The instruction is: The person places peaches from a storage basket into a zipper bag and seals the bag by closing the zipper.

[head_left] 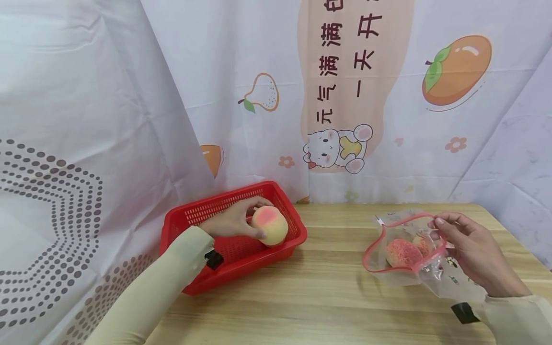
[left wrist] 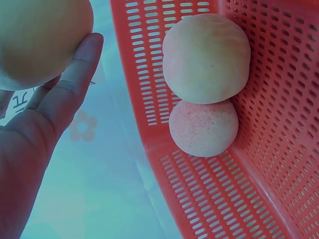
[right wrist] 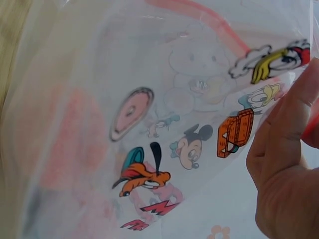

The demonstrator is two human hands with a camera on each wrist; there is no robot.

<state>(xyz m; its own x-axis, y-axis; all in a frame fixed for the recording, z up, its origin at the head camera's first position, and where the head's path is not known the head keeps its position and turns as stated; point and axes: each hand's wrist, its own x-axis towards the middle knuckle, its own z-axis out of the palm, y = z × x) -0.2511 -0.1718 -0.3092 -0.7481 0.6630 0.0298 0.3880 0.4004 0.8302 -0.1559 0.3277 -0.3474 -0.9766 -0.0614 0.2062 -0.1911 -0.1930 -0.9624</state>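
Observation:
My left hand (head_left: pixel 236 219) grips a yellow and pink peach (head_left: pixel 270 225), fingers and thumb round its sides, over the right end of a red perforated basket (head_left: pixel 241 273). Close up in the left wrist view, the peach (left wrist: pixel 40 40) is partly cut off by the frame. A larger pale peach (left wrist: pixel 207 57) and a smaller pinkish one (left wrist: pixel 204 128) touch each other inside the basket. At the right, my right hand (head_left: pixel 472 249) pinches the pink-edged rim of a clear zip bag (head_left: pixel 390 278). Its mouth gapes, and a red peach (head_left: pixel 403 254) and a second yellowish fruit (head_left: pixel 421 244) lie within.
The wooden table (head_left: pixel 319 297) runs between basket and bag. A printed white curtain (head_left: pixel 267 129) hangs along the back, and another patterned cloth (head_left: pixel 77 143) drapes close to the basket's left side. Cartoon figures (right wrist: pixel 189 147) are printed on the bag.

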